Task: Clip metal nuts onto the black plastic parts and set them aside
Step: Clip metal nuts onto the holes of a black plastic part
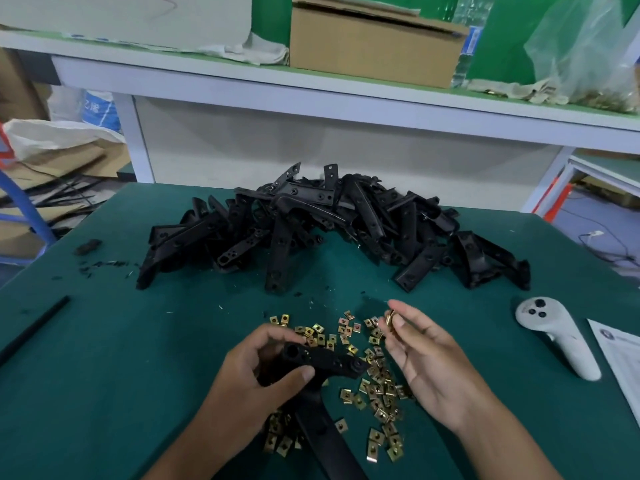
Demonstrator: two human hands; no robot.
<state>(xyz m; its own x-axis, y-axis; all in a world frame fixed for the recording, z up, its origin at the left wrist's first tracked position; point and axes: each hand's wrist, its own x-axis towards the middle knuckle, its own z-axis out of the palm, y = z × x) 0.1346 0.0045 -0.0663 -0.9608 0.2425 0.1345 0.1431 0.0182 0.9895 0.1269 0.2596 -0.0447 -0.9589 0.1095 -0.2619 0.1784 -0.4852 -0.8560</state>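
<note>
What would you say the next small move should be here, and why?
Probably bring the right hand leftward to the black plastic part and slide its metal nut onto the end. The left hand grips that part with its end pointing toward the nut, and no nut is visibly clipped there yet.

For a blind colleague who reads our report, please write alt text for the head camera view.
A person's left hand grips a black plastic part while the right hand pinches a brass-coloured metal nut above scattered nuts on a green table. Behind lies a pile of black parts; a white controller rests at right.
</note>
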